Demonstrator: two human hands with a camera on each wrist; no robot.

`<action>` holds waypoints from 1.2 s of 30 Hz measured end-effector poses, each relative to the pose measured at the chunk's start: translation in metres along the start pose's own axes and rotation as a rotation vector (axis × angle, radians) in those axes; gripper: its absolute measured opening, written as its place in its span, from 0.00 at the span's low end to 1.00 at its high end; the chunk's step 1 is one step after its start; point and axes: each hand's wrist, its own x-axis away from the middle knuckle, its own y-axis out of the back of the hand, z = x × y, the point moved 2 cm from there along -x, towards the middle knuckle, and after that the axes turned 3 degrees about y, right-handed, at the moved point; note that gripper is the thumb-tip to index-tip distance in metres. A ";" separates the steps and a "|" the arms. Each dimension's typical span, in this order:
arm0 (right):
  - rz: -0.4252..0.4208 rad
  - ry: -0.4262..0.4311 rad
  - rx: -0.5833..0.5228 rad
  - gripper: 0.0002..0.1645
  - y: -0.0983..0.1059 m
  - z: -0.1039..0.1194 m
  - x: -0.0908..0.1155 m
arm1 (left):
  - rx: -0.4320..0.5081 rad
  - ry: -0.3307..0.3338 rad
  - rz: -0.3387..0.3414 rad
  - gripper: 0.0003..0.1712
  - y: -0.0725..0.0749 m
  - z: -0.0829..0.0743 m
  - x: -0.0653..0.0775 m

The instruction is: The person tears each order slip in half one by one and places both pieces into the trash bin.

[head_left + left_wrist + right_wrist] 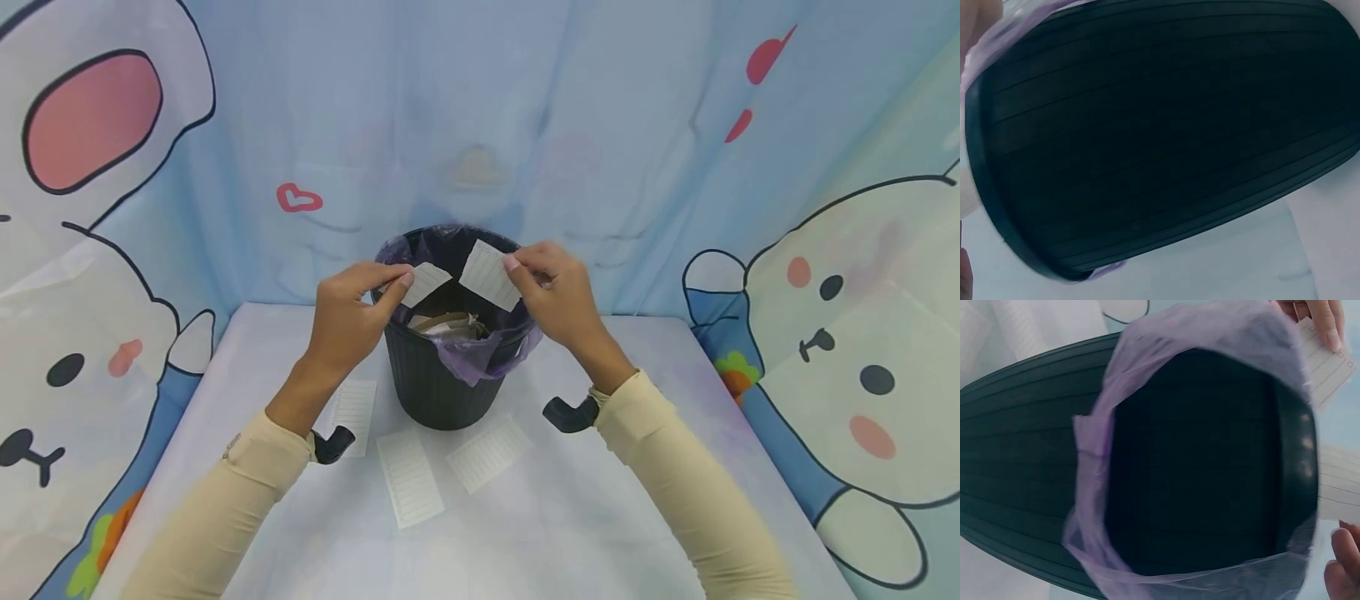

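Above a black bin [442,387], my left hand [348,312] pinches a piece of printed paper [426,283] between thumb and fingertips. Opposite it, my right hand [558,292] pinches a second paper piece [489,275], ruled with lines. The two pieces are apart, over the bin's mouth. A purple plastic liner [468,358] folds over the rim. Crumpled whitish and brown scraps [450,323] lie inside. The right wrist view shows the left-hand piece [1329,372] beyond the liner. In the left wrist view the bin's ribbed side [1166,131] covers most of the picture.
Three printed paper slips lie on the white tabletop: a left slip [354,412], a middle slip [411,479] and a right slip [489,454], all in front of the bin. A blue curtain [465,108] with cartoon animals hangs behind the table.
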 end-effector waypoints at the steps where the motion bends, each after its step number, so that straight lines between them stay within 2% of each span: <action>1: 0.020 0.002 0.006 0.12 -0.002 -0.002 0.001 | 0.002 0.008 0.005 0.09 -0.002 0.001 0.001; 4: 0.075 -0.005 0.009 0.14 -0.006 -0.005 0.004 | -0.013 0.017 0.023 0.09 -0.006 0.003 0.005; 9: 0.115 -0.031 0.000 0.16 -0.008 -0.006 0.006 | -0.021 0.023 0.043 0.10 -0.009 0.004 0.008; 16: 0.108 -0.024 0.047 0.21 -0.006 -0.006 0.011 | -0.049 0.013 0.078 0.10 -0.009 0.002 0.009; 20: 0.091 -0.036 0.069 0.25 -0.004 -0.007 0.015 | -0.060 0.039 0.106 0.12 -0.009 0.002 0.010; 25: 0.028 -0.027 0.066 0.28 0.000 -0.008 0.022 | -0.079 0.043 0.131 0.18 -0.005 0.001 0.010; 29: -0.079 0.007 0.034 0.23 0.008 -0.013 0.032 | -0.108 0.026 0.089 0.19 0.008 0.002 0.015; 32: -0.154 0.023 0.004 0.20 0.016 -0.021 0.044 | -0.124 0.032 0.054 0.18 0.021 0.006 0.027; 36: -0.221 0.001 -0.001 0.20 0.031 -0.032 0.066 | -0.169 0.092 0.053 0.16 0.039 0.020 0.048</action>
